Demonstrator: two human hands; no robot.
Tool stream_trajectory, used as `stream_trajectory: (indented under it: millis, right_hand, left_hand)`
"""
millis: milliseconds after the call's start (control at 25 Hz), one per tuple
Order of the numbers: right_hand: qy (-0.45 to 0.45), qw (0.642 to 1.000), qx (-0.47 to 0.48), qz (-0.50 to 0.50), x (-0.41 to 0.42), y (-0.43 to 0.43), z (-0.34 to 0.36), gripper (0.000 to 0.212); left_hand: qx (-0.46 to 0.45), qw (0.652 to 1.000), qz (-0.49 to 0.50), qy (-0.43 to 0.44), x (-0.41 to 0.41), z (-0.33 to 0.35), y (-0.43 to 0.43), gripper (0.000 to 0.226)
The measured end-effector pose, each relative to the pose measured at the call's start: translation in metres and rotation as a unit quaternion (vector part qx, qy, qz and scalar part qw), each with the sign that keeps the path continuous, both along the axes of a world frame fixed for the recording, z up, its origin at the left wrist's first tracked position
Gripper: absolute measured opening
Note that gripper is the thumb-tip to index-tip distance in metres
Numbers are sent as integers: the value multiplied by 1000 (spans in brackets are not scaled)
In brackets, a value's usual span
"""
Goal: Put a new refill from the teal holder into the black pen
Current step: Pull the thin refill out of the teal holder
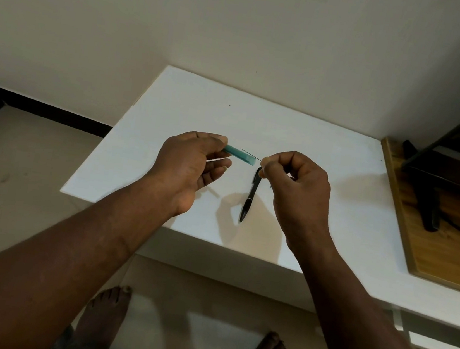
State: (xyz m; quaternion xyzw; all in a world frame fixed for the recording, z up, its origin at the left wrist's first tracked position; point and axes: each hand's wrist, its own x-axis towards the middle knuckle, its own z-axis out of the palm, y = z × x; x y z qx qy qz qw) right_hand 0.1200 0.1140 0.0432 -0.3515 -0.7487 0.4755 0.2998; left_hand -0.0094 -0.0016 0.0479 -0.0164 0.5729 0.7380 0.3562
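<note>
My left hand holds the teal holder above the white table, its far end pointing right. My right hand pinches a thin dark refill between thumb and forefinger, just off the holder's open end. The refill's left part lies over the holder. The black pen lies on the table below and between my hands, its clip end partly hidden behind my right thumb, its tip pointing toward me.
A wooden board with a dark stand on it sits at the table's right edge. A wall runs behind the table. The floor and my bare feet show below the table's front edge.
</note>
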Motion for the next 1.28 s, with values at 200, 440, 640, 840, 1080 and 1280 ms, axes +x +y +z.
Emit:
stream_trajectory:
  millis: [200,440,640,840,1080,1280]
  right_hand:
    - [-1,1000,6,4,0,2,-1,11]
    - [7,1000,-13,11,-1,1,-3,11]
    - [11,998,-66,10,-1,2,-3,16]
    - [-18,968,-244,51,-1,-3,-5,27]
    - [9,931,-361,62,0,-2,-5,25]
    - [14,927,-371,48,0,-1,-7,21]
  left_hand:
    - [3,1000,-12,-18,2,1,0,16]
    - [9,999,-5,-52,3,0,-1,19]
    - [5,999,0,-48,1,-2,-2,18]
    - [2,1000,16,-23,-1,-5,-1,13]
    - [4,1000,8,1,-1,-6,-1,12]
    - [-8,999,-8,33,1,-2,-1,23]
